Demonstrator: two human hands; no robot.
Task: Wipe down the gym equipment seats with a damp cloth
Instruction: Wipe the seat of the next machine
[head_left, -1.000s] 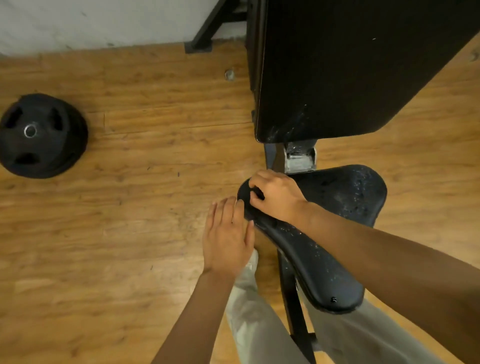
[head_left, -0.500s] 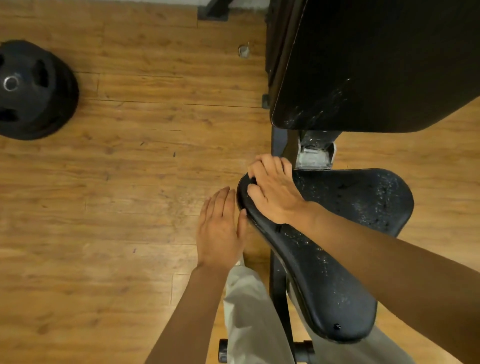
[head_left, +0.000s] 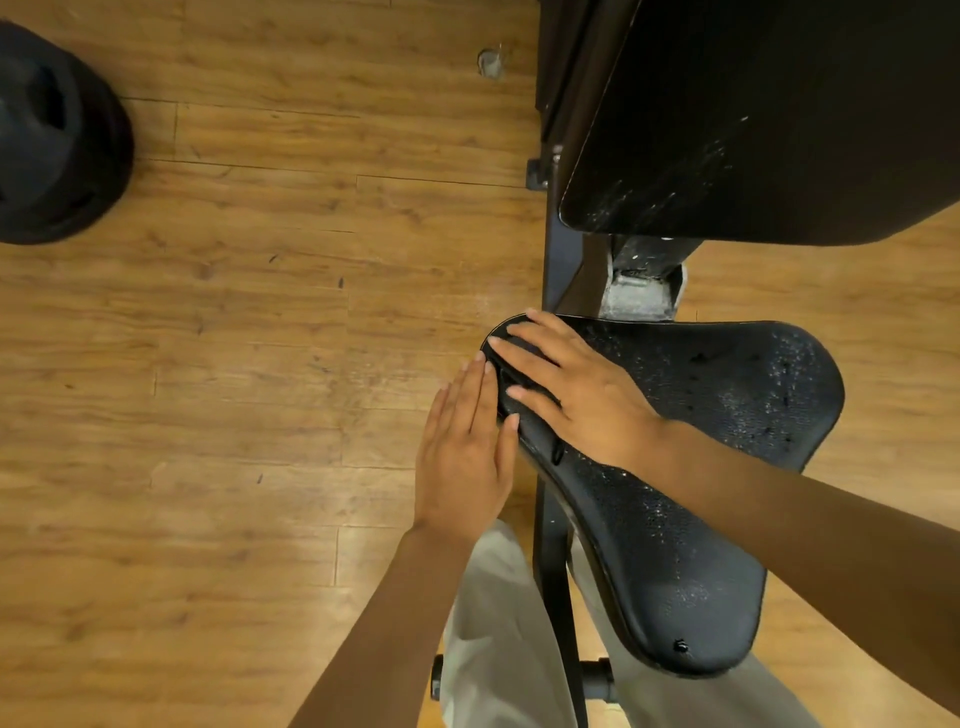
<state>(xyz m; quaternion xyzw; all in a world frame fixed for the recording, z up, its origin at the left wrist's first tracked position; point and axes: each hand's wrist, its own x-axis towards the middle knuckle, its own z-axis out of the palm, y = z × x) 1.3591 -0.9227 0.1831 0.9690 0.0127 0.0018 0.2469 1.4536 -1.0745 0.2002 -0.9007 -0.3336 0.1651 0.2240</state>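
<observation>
No readable text, label, brand, number or sign appeared anywhere, neither on the black bench seat (head_left: 691, 467) nor on the weight plate (head_left: 52, 140).

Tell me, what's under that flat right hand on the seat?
A dark folded cloth shows between the spread fingers of the right hand, pressed onto the seat corner. The palm covers the rest, so its extent stays hidden.

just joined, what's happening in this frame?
A person stands over a black gym seat. The right hand lies flat, fingers spread, on the seat's left corner, over something dark that may be a cloth; hard to tell. The left hand is flat against the seat's left edge. White specks cover the seat. A black backrest pad sits above, and a weight plate lies on the wood floor.
</observation>
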